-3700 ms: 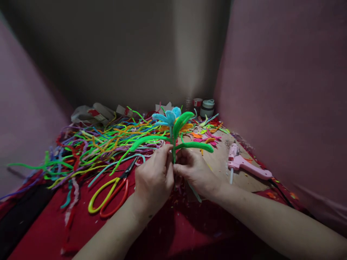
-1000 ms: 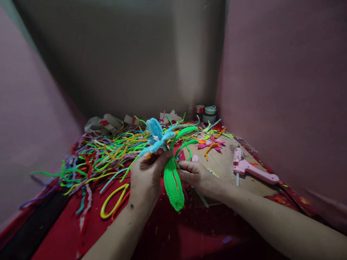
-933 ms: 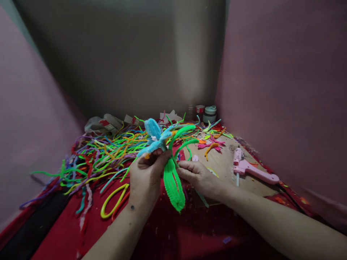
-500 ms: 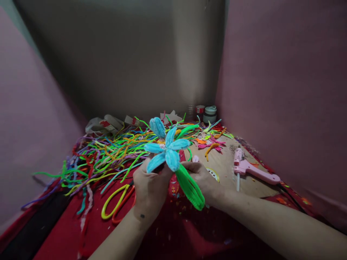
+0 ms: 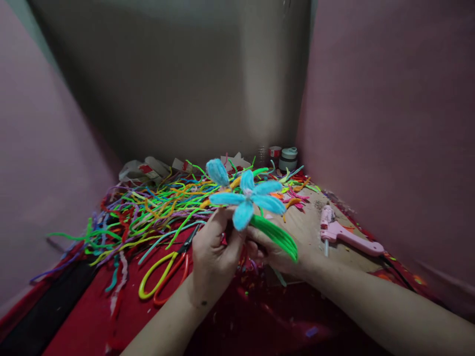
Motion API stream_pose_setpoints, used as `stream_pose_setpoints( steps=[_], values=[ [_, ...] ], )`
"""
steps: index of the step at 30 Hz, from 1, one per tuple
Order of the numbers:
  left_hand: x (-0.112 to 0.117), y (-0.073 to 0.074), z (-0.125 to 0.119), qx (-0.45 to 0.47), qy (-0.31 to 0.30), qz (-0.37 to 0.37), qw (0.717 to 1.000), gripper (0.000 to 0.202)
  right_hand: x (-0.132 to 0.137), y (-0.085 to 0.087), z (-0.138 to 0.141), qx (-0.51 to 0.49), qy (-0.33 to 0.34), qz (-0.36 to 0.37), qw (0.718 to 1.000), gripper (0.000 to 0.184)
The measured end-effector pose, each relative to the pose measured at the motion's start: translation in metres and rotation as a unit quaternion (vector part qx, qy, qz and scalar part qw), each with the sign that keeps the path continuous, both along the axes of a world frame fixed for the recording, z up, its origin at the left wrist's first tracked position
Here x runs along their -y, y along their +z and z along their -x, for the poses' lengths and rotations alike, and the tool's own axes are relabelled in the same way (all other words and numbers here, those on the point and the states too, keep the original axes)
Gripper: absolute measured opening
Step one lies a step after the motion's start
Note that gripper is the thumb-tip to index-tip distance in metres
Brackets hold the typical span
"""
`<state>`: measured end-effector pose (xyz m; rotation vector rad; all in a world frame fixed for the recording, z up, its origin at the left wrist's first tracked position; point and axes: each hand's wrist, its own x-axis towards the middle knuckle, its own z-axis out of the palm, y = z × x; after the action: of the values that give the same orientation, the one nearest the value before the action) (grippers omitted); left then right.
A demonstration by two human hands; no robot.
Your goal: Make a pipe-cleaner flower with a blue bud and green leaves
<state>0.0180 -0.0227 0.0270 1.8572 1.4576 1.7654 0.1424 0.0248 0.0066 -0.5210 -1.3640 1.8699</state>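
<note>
Just above fingertips of left hand, blue flower is facing you, green leaf slanting across right hand. Left thumb and fingers are pinching flower from beneath; right fingers are bending under leaf, hold hidden. You're seemingly shaping flower; next move is probably calling for steady left pinch, light right-hand adjusting.

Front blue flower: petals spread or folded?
Spread. On the front blue flower, five petals fan out from one centre, each pointing a different way.
</note>
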Motion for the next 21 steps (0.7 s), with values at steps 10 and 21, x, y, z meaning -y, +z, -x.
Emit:
stream_pose_setpoints(
  steps=[10,21],
  values=[
    [-0.02,0.012,0.008,0.287,-0.104,0.15,0.94,0.014,-0.012,-0.005,-0.013,-0.095,0.135,0.105,0.981,0.026],
    [-0.025,0.004,0.017,0.16,-0.113,0.144,0.97,0.017,-0.005,-0.003,-0.012,-0.023,0.143,0.098,0.985,0.026]
  ],
)
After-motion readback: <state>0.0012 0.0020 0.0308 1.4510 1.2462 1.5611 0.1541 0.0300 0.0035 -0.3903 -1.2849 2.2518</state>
